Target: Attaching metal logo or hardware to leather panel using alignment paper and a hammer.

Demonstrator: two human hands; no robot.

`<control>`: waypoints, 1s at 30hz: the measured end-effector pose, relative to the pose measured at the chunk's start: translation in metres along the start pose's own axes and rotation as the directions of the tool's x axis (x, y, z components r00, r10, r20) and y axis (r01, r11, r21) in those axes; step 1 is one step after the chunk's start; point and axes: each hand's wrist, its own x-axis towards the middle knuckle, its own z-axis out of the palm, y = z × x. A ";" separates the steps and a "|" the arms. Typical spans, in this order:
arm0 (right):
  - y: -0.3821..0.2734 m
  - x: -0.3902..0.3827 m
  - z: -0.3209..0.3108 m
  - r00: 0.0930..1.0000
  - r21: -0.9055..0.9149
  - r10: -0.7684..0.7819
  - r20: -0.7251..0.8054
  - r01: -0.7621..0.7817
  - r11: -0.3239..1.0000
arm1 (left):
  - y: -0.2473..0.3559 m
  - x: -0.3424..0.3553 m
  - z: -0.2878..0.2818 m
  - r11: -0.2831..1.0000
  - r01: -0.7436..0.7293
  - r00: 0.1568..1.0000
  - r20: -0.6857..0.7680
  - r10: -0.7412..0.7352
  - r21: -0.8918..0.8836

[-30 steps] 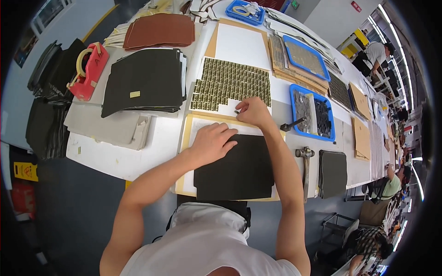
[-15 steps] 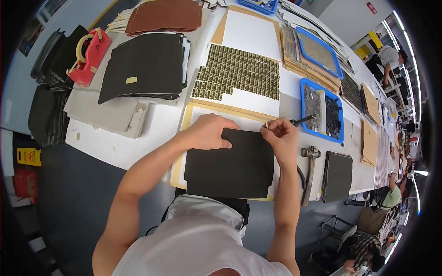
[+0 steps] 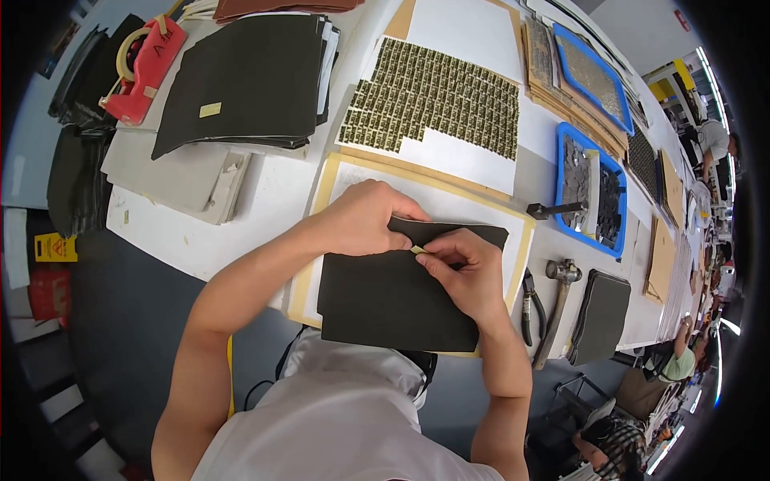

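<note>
A black flat sheet point(image 3: 385, 301) with notched corners lies in front of me on a white board point(image 3: 465, 207) edged with yellow tape. At its far edge my left hand point(image 3: 370, 218) grips it, thumb on top and fingers behind. My right hand point(image 3: 465, 268) pinches a small pale-yellow tab point(image 3: 417, 249) between thumb and finger, just over the sheet near my left thumb. I cannot tell whether the tab touches the sheet. Beyond the board, rows of small dark-and-gold pieces point(image 3: 433, 92) cover a white sheet.
To the right are pliers point(image 3: 529, 309), a hammer point(image 3: 559, 305), a stack of black pieces point(image 3: 601, 313) and a blue tray point(image 3: 613, 240) of dark scraps. At left stand a black sheet stack point(image 3: 249, 80), grey sheets point(image 3: 160, 172) and a red tape dispenser point(image 3: 148, 68). People work farther right.
My right hand has moved left and inward from the sheet's far right corner, carrying the small tab over the sheet beside my left thumb. My left hand keeps its grip. The view has shifted slightly.
</note>
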 end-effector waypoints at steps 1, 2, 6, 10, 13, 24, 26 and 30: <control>0.001 0.001 0.001 1.000 0.004 0.007 0.001 -0.007 1.000 | 0.002 0.000 0.000 1.000 0.023 1.000 0.007 -0.023 -0.013; 0.001 0.001 0.001 1.000 0.001 0.024 -0.010 -0.024 1.000 | 0.005 0.000 -0.001 0.999 0.046 0.999 0.015 -0.046 -0.027; 0.000 0.003 0.001 0.999 -0.049 0.023 -0.033 -0.025 0.999 | 0.005 0.000 -0.001 0.997 0.083 0.996 0.018 -0.083 -0.008; 0.001 0.004 0.001 0.999 -0.056 0.018 -0.050 -0.021 0.998 | -0.001 0.001 0.001 1.000 0.014 1.000 -0.011 -0.014 -0.010; 0.002 0.005 0.003 0.998 -0.042 0.013 -0.069 -0.015 0.999 | -0.001 -0.001 -0.001 1.000 0.019 1.000 -0.009 -0.019 -0.008; 0.002 0.006 0.003 0.997 -0.048 0.016 -0.079 -0.019 0.999 | -0.001 -0.002 -0.001 1.000 0.001 1.000 -0.018 -0.001 -0.008; 0.003 0.006 0.003 0.997 -0.027 0.016 -0.079 -0.019 0.999 | 0.005 -0.001 -0.002 0.995 0.086 0.996 0.015 -0.086 -0.044; 0.003 0.006 0.002 0.997 -0.011 0.002 -0.076 -0.002 1.000 | 0.005 0.000 -0.002 0.996 0.076 0.997 0.011 -0.076 -0.044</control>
